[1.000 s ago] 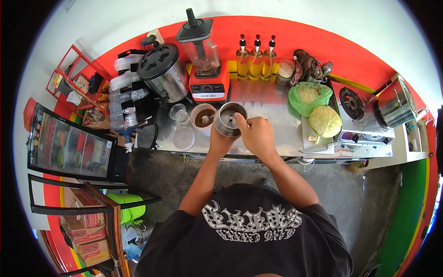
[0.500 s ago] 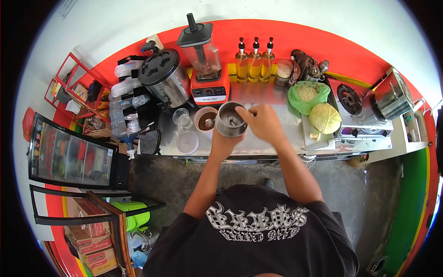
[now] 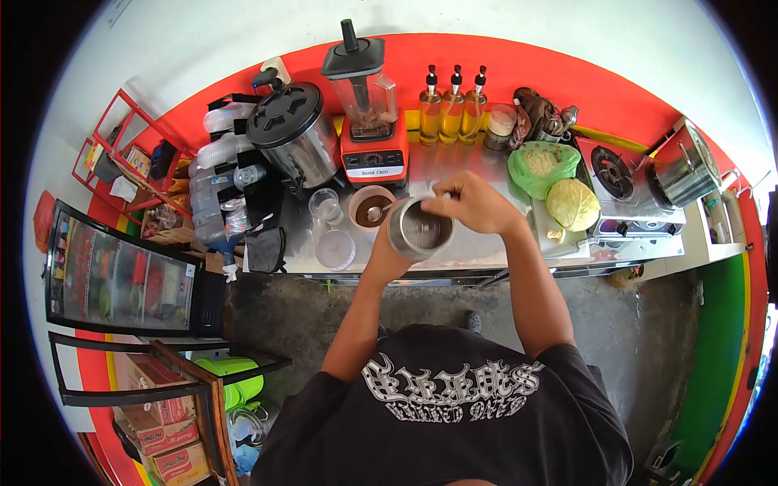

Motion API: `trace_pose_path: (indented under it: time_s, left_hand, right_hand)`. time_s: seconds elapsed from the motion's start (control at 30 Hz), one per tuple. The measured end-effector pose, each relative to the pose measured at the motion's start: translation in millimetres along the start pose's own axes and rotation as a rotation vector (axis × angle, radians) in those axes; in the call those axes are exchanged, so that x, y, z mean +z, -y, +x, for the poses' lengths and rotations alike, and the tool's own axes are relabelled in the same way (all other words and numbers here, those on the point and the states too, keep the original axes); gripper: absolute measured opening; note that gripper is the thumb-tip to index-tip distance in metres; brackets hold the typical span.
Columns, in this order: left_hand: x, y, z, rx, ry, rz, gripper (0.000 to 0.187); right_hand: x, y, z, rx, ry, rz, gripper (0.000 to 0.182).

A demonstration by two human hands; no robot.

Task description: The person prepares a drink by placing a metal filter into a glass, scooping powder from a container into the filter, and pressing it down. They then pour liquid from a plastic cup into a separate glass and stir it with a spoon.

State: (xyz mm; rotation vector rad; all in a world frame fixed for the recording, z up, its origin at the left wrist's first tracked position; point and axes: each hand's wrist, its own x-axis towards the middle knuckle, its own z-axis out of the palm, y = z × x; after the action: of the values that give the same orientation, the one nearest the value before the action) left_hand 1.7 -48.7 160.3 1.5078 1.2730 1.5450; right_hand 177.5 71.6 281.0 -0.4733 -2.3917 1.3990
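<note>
Gripping a steel cup [image 3: 419, 231] from below, the left hand [image 3: 387, 257] holds it above the counter's [image 3: 486, 247] front edge. The right hand [image 3: 474, 204], fingers pinched on something small and pale, hovers at the cup's far rim, beside a bowl of brown powder [image 3: 371, 208]

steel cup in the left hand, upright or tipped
Tipped: the steel cup leans its open mouth toward the camera, showing its inside, held by the left hand.

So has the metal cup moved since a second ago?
Yes. The metal cup, held in the left hand, has come toward the person, away from the red blender, and now sits lower beside the brown-powder bowl.
</note>
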Motion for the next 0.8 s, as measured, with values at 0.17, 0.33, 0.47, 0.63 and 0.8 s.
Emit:
trace_pose_path:
  time_s: [0.17,0.33,0.47,0.63,0.8]
  left_hand:
    - [-5,-3,8,0.092,-0.131,-0.181,0.065]
    - [-13,-18,8,0.198,-0.189,0.237,0.066]
    - [0,-13,2,0.078,-0.102,0.083,0.072]
    - [12,-19,-4,0.012,-0.038,0.009,0.072]
    - [18,-29,-10,-0.071,-0.066,0.003,0.064]
  right_hand:
    - [26,4,-14,-0.030,-0.206,-0.045,0.046]
    - [42,-33,-15,0.146,-0.421,0.085,0.050]
    - [30,-19,-24,0.275,-0.207,-0.015,0.038]
    - [26,-20,-31,0.349,-0.234,-0.084,0.039]
    - [26,-24,-39,0.432,-0.179,-0.129,0.039]
